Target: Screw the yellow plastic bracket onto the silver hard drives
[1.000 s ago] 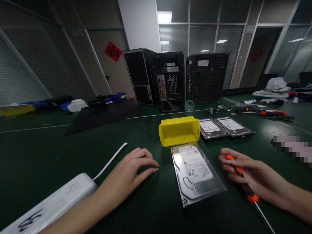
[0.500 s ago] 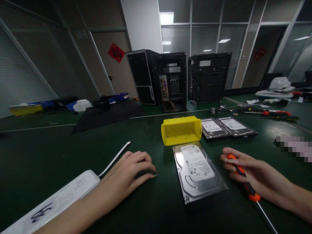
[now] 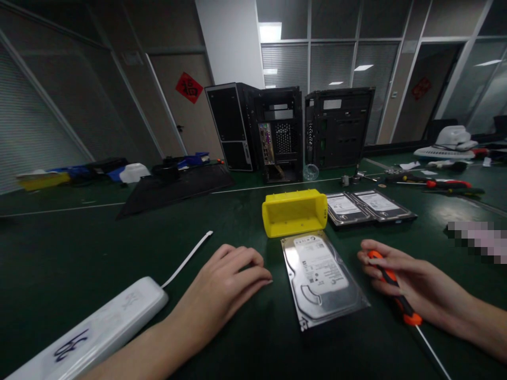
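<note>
A silver hard drive [image 3: 321, 278] lies label-up on the green table [image 3: 119, 248] between my hands. My left hand [image 3: 227, 287] rests palm-down just left of the drive, fingers curled together with the tips on the mat; anything under them is hidden. My right hand [image 3: 412, 285] lies right of the drive, closed round an orange-handled screwdriver [image 3: 396, 293] whose metal shaft points toward the lower right. A yellow plastic bin [image 3: 294, 212] lies on its side just behind the drive.
Two more hard drives [image 3: 370, 207] sit right of the bin. A white power strip [image 3: 91, 332] with its cable lies at the lower left. Open black computer cases [image 3: 289, 129] stand at the back. A black panel [image 3: 174, 187] and tools [image 3: 443, 184] lie further off.
My left hand has slid right, closer to the hard drive. The right hand and screwdriver have stayed put.
</note>
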Available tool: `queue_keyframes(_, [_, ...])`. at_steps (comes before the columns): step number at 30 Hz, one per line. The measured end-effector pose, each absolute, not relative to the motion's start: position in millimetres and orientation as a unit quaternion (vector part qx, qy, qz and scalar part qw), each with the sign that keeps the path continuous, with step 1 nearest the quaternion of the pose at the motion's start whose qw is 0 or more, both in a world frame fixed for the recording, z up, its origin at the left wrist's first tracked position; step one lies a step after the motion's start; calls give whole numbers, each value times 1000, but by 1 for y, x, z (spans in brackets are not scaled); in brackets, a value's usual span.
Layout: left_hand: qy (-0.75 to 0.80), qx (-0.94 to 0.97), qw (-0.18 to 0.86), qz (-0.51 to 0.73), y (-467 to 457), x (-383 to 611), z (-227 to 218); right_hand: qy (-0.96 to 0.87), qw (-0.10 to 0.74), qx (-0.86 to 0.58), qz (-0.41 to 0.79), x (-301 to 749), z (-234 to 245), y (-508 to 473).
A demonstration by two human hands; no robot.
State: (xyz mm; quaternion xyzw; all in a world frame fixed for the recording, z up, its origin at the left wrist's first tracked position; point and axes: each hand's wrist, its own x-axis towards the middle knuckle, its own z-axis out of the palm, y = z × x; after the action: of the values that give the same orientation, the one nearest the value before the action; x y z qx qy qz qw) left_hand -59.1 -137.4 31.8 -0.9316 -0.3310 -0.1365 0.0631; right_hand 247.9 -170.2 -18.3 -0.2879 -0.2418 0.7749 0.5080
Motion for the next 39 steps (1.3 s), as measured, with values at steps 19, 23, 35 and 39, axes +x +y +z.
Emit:
queue_keyframes(19, [-317,-933,71,-157,-129,-38,14,-250,510,-281,774,247,-16,-170])
queue_keyframes(23, [-287,-936,131,-155,-128,-39,10,-249,509,-280,775,248,-16,-171])
queue_keyframes(35, [-155,-922,303,-183,-129,-37,10,-247,514,-273,775,247,-16,-170])
queue_keyframes(39, [-148,-921,312,-180,-128,-37,9,-248,511,-276,776,247,-17,-170])
